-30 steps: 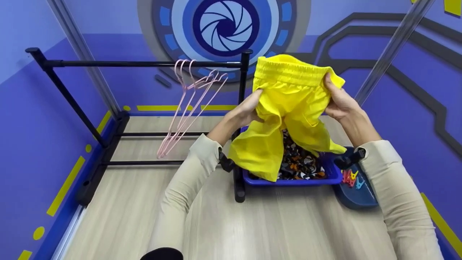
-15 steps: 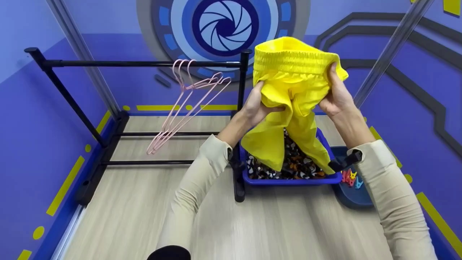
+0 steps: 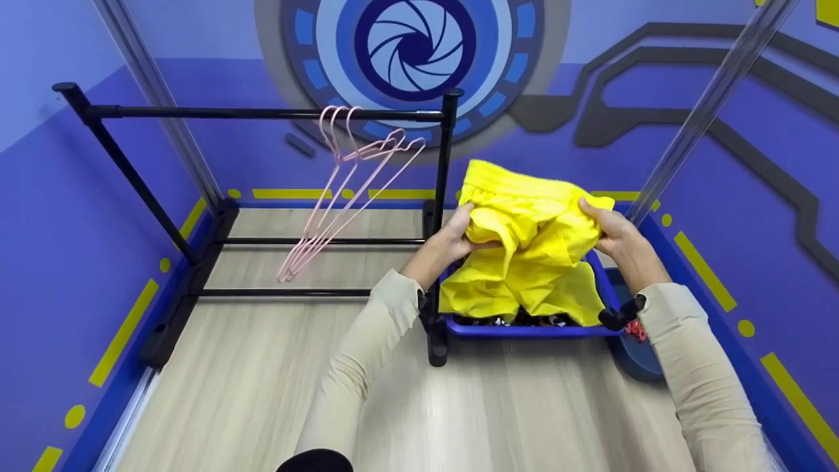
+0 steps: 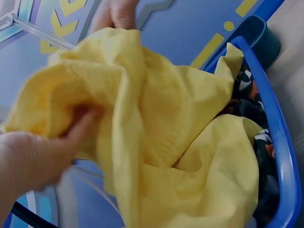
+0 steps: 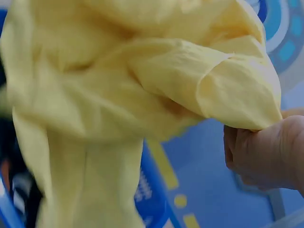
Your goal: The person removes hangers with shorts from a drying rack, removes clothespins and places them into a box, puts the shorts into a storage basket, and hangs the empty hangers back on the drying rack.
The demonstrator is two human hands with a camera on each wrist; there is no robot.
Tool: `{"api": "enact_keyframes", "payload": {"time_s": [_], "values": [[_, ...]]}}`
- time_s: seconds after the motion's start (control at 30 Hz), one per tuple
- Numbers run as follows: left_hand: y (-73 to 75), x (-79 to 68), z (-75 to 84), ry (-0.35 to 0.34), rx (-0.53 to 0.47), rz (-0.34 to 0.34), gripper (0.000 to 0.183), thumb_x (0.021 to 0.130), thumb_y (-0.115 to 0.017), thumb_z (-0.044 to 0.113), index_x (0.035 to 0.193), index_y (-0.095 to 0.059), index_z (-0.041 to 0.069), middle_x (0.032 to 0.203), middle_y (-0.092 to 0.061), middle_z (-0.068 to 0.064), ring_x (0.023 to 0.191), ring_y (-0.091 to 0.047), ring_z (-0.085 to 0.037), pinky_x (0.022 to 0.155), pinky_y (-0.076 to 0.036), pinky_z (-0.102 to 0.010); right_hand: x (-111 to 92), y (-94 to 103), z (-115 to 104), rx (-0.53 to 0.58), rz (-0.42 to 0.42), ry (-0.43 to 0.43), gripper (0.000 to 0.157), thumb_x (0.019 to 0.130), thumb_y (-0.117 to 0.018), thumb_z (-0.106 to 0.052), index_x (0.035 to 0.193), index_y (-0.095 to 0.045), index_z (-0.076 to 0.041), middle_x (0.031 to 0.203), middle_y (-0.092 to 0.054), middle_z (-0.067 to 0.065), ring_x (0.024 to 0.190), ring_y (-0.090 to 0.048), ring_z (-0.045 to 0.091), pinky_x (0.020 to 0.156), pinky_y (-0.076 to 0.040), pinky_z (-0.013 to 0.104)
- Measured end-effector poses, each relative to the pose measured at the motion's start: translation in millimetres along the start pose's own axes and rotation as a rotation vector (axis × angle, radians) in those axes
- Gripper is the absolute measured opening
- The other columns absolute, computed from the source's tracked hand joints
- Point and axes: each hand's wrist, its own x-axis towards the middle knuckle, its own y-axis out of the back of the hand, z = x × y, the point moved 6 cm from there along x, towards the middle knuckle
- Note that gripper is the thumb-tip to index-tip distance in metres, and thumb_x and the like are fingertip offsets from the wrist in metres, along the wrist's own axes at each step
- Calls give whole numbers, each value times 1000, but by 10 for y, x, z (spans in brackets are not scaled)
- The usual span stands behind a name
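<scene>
A pair of yellow shorts [image 3: 531,229] with a gathered elastic waistband hangs between my two hands, its legs folding down into the blue basket [image 3: 524,332]. My left hand [image 3: 457,236] grips the left side below the waistband; in the left wrist view its thumb and fingers pinch a fold of the cloth [image 4: 166,109]. On the opposite side my right hand [image 3: 613,229] holds the edge near the waistband. The right wrist view shows the right hand [image 5: 268,152] pinching a corner of the fabric [image 5: 237,90]. Dark patterned cloth [image 4: 266,171] lies in the basket under the shorts.
Left of the basket stands a black clothes rack [image 3: 262,114] with several pink hangers [image 3: 328,216] hooked on its bar. A dark blue tub [image 3: 639,364] holding red clothespins [image 3: 634,330] sits right of the basket, partly behind my right sleeve.
Both hands have lowered with the yellow shorts, whose legs now bunch in the basket and cover most of the patterned cloth. The hangers on the rack have swung slightly.
</scene>
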Motion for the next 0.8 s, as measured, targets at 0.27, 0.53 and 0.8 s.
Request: {"api": "enact_keyframes", "payload": {"time_s": [0.27,0.53,0.8], "values": [[201,-57,21,-283,851,80,45,95,-37,4,137,-46,16,116,-61,-8,92,-60,-15,78,-50,-28,40,411,-104,-667,324,448,30,84,-67,-1,114,-60,-4,88,-61,-2,76,-60,5,68,-52,17],[92,-257,22,-881,1864,-201,80,84,-46,-19,149,-29,25,155,-29,2,123,-51,-22,65,-51,-22,-214,62,24,-1303,-5,1464,55,62,-52,33,92,-77,-6,110,-60,24,106,-53,42,96,-38,18],[269,-311,-231,-663,2299,-419,63,96,-52,15,148,-26,38,152,-32,8,140,-33,-20,73,-55,-33,-263,137,468,-1788,-342,1489,49,60,-76,21,96,-77,-13,138,-47,20,122,-44,39,77,-54,46]]}}
